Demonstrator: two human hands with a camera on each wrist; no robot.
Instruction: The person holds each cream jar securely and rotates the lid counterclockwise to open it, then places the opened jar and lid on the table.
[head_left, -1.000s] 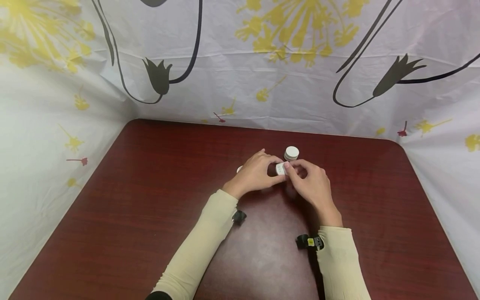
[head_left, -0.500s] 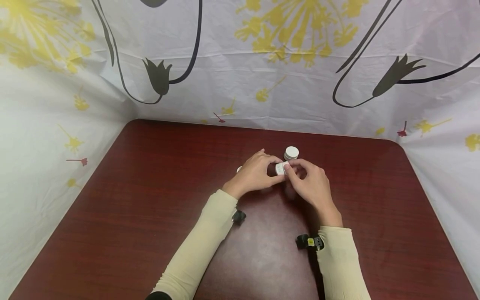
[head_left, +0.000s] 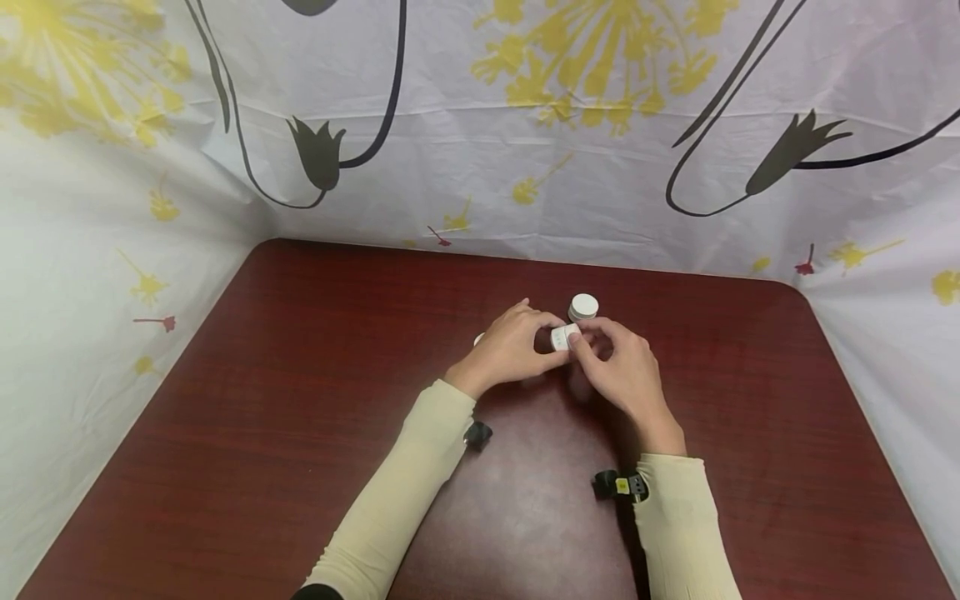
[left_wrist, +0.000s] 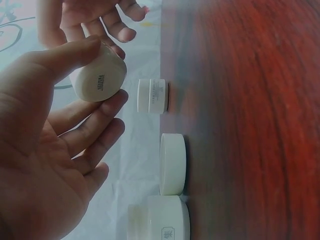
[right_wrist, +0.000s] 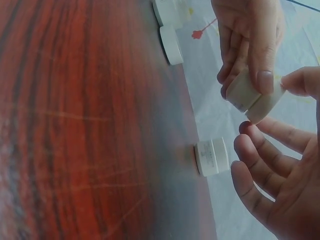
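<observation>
Above the dark red table, my left hand (head_left: 517,343) grips a small white cosmetic jar (head_left: 559,338) between thumb and fingers. Its underside, printed with small dark text, faces the left wrist view. My right hand (head_left: 628,367) pinches the white lid (right_wrist: 266,106) at the jar's other end. A thin seam runs between lid and jar in the right wrist view. Just behind the hands stands another white jar (head_left: 583,307) with its lid on.
A loose white lid (left_wrist: 172,164) stands on the table, with an uncovered white jar (left_wrist: 169,217) beside it. In the head view my left hand mostly hides them. A patterned white sheet (head_left: 480,150) encloses the table's back and sides.
My right thumb and fingers have shifted slightly on the lid, so more of its edge shows. The jar, my left hand and both arms stay nearly in place.
</observation>
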